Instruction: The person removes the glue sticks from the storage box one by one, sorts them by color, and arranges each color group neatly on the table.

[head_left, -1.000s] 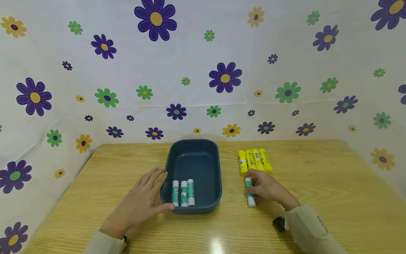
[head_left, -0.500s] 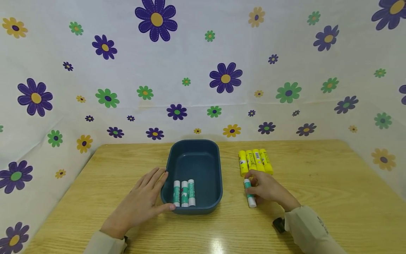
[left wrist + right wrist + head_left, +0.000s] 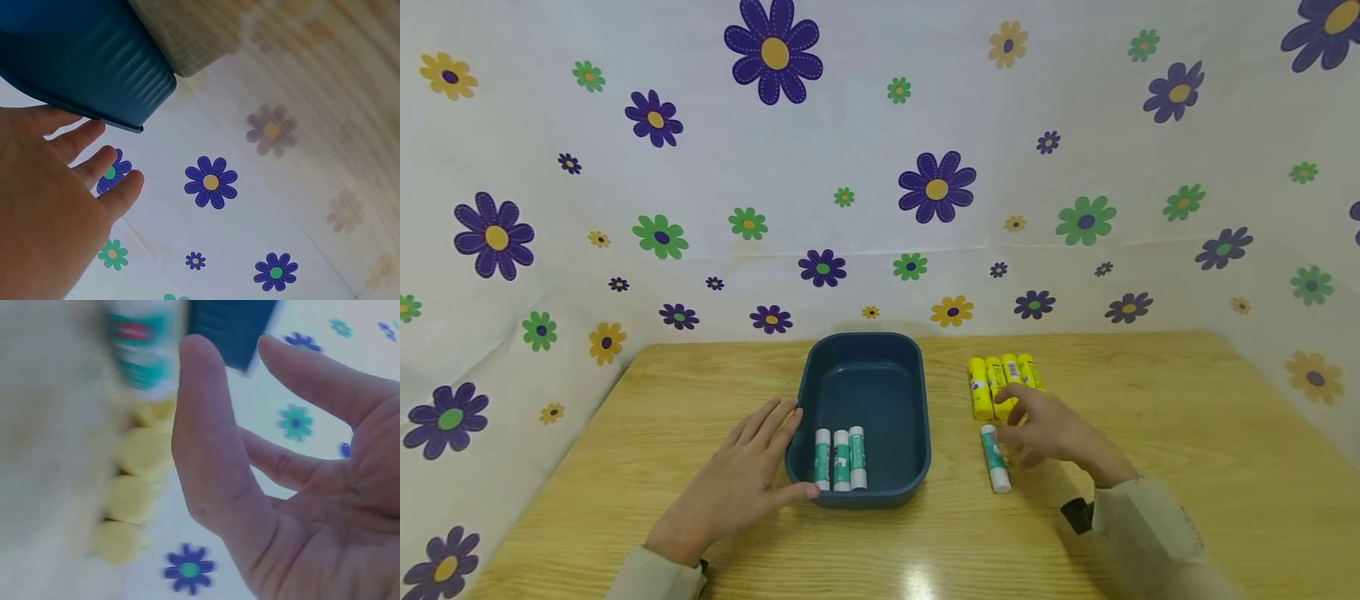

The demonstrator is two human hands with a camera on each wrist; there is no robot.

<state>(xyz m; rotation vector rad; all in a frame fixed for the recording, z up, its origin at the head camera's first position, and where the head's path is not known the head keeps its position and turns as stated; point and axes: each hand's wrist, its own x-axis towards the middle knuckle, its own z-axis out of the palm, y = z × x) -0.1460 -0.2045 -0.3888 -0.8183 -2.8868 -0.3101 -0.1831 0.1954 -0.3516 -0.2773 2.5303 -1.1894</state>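
Observation:
My left hand (image 3: 733, 479) rests against the left side of a dark blue plastic bin (image 3: 889, 400), its thumb on the near rim and its fingers extended along the side. Inside, three white-and-green glue sticks (image 3: 840, 460) lie side by side at the near left. To the right of the bin, another white-and-green glue stick (image 3: 994, 458) lies on the table. Just right of it, my right hand (image 3: 1051, 429) hovers with fingers spread apart, holding nothing. In the right wrist view, a gap shows between its thumb and fingers (image 3: 325, 381).
Several yellow glue sticks (image 3: 981, 388) lie in a row behind the single green one, partly covered by the right hand. The wooden table (image 3: 737, 367) ends at a white sheet (image 3: 850, 142) printed with flowers.
My right hand has let go of the single green glue stick and moved slightly up and right. That stick stays on the table. My left hand keeps its place on the bin.

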